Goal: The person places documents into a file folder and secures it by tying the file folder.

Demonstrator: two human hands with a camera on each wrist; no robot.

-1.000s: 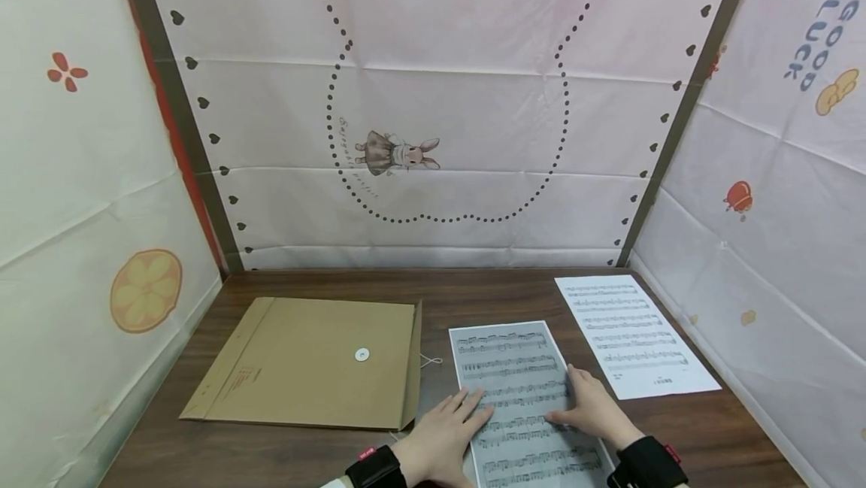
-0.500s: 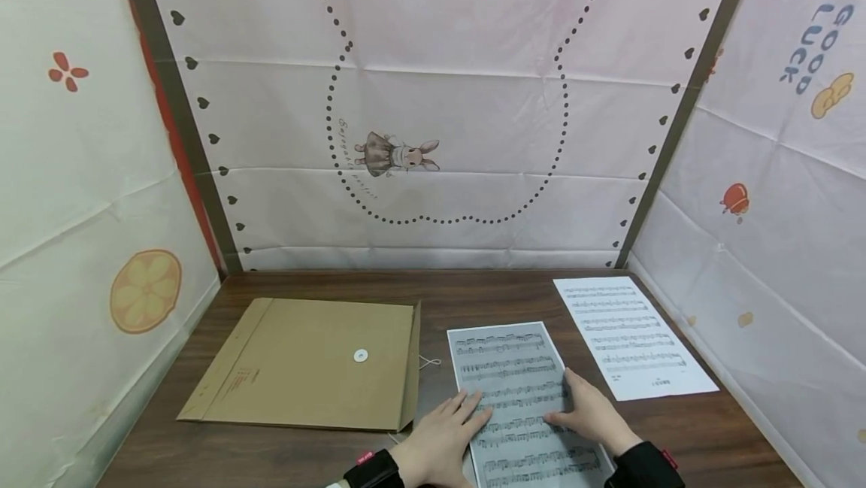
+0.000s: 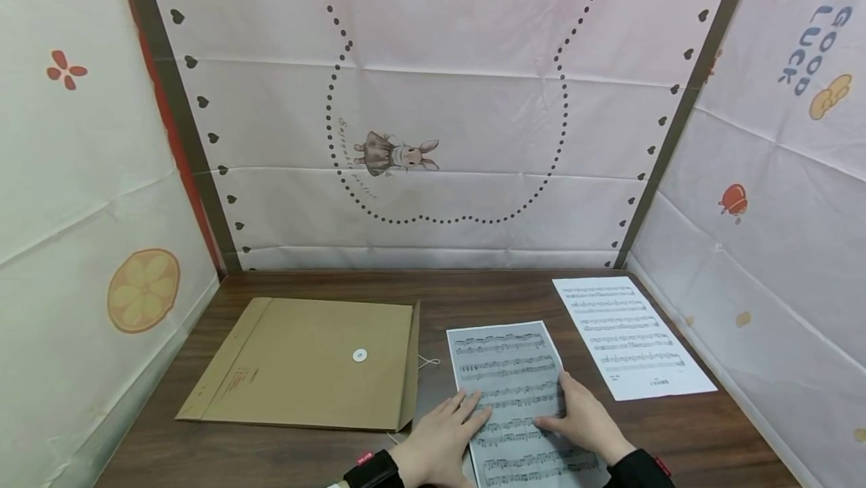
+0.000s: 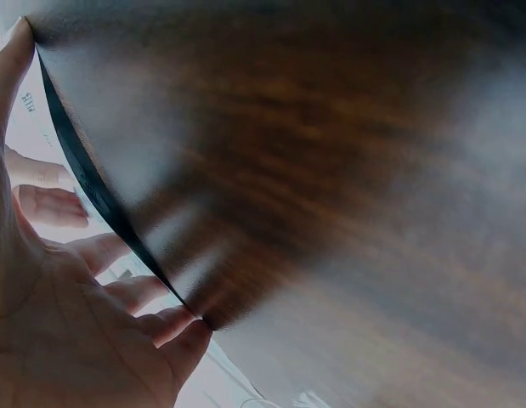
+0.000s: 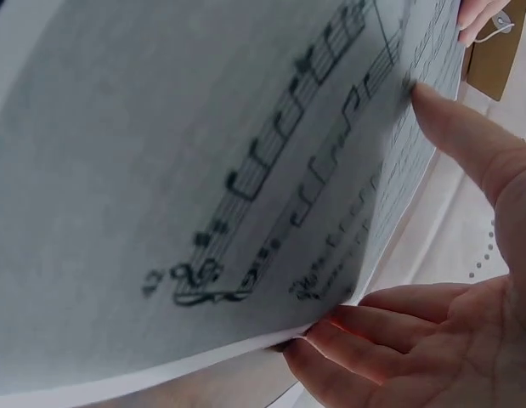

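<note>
left, the folder (image 3: pixel 304 360); the left hand (image 3: pixel 440 435), fingers loosely straight, rests on the left edge of the near sheet (image 3: pixel 509 390), right of centre — the right hand (image 3: pixel 587 416) pinches its right edge, thumb on top — far right, another sheet (image 3: pixel 632 337).

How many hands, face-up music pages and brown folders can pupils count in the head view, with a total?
Hands: 2 (left hand, right hand)
Face-up music pages: 2 (near page, far page)
Brown folder: 1
Total: 5
</note>
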